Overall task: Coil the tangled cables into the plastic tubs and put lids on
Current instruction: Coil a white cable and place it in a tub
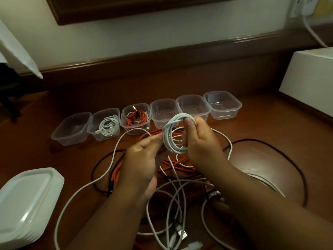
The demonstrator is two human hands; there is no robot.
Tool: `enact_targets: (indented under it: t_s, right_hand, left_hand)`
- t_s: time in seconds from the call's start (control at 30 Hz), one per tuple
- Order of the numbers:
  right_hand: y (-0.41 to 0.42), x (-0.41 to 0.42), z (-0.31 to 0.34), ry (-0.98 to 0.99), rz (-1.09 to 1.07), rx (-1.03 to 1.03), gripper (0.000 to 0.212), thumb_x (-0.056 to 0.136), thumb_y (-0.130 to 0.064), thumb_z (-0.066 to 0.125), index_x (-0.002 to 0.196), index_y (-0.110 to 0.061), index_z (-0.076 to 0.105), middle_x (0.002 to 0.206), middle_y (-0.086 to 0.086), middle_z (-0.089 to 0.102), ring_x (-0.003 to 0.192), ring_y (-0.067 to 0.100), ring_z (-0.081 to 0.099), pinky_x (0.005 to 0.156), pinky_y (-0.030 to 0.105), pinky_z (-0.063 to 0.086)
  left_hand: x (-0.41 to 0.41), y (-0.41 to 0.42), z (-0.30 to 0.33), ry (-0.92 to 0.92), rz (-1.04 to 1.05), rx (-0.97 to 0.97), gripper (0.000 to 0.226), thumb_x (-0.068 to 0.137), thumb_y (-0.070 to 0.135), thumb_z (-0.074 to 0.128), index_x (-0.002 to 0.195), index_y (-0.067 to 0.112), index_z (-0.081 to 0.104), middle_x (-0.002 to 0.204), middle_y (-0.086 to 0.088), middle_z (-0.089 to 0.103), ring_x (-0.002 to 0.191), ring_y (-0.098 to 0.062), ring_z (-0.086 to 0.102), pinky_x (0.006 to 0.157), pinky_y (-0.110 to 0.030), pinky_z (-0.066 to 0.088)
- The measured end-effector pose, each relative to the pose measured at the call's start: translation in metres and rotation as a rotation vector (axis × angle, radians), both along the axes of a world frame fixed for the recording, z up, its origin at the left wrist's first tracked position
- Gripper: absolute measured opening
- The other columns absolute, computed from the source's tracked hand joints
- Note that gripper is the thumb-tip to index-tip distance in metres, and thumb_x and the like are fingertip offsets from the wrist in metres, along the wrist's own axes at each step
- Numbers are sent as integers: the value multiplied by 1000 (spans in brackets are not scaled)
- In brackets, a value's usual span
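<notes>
A dark red-brown wooden desk [63, 159] fills the lower view, glossy, with a raised wooden ledge along its back edge; above the ledge a pale wall [162, 33] carries the lower corner of a dark wooden frame [126, 9]; at the top right a white socket [304, 6] sends a white lead down toward a white box [310, 82] standing on the desk's right side; a white cloth-like shape [19, 51] hangs in at the far left.

Six clear tubs [164, 112] stand in a row across the desk, side by side; the second from the left holds a coiled white cable, the third a red one, the others show nothing inside; a stack of white lids [27, 201] lies at the lower left.

Above the desk, in front of the row, the right hand [200, 141] grips a white coil [173, 136], thumb and fingers curled round its right side; the left hand [142, 159] pinches the cable's free run just beside the coil's left edge; beneath the hands lies a tangle [171, 192] of white, red and black cables, spread over the desk's middle and near edge.
</notes>
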State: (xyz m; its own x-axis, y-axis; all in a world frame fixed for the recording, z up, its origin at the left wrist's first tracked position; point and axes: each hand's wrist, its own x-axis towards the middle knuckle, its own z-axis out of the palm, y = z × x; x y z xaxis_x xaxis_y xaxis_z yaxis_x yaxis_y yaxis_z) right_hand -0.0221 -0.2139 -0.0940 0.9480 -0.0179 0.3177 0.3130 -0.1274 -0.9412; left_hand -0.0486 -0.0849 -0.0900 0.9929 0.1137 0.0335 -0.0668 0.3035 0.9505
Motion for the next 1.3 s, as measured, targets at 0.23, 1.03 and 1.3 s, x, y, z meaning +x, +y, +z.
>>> enact_targets:
  t_s: [0.23,1.03,1.3]
  right_hand:
    - [-5,10,-7,-36,-62,-242,21,103,-39,39,91,-27,51,86,-4,52,73,8,51,61,21,39]
    - [3,0,3,463,383,349,33,104,-30,45,75,-14,49,53,-4,46,36,3,38,38,17,31]
    - [-3,7,2,506,338,466,26,104,-33,45,93,-10,51,59,0,42,41,10,29,41,24,26]
  left_hand:
    - [-11,-15,-4,-21,-49,-23,16,79,25,67,87,16,77,92,-9,75,88,-17,71,81,-29,53]
    - [4,1,-9,82,-223,-499,24,78,8,56,102,12,56,65,0,49,60,-12,52,80,-34,41]
    - [3,3,-14,-175,83,469,53,76,15,68,117,45,53,110,1,63,92,-18,67,78,-39,59]
